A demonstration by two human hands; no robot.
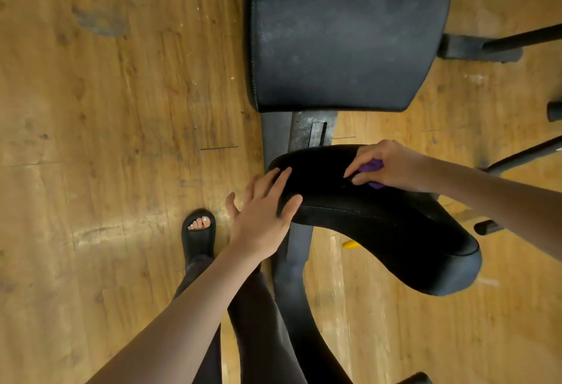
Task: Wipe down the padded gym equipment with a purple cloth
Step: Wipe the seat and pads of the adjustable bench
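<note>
Down by our black-legginged legs (258,322), our left hand (264,210) lies flat, steadying the firm, slick curved black vinyl pad (380,219) while our right hand (392,167) clenches the soft, light, bunched purple cloth (372,167).

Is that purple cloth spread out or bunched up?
Bunched up: the right hand grips the purple cloth against the seat pad, only small bits showing.

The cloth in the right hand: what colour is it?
Purple. The cloth shows in the head view, bunched under the right hand on the black seat pad.
</note>
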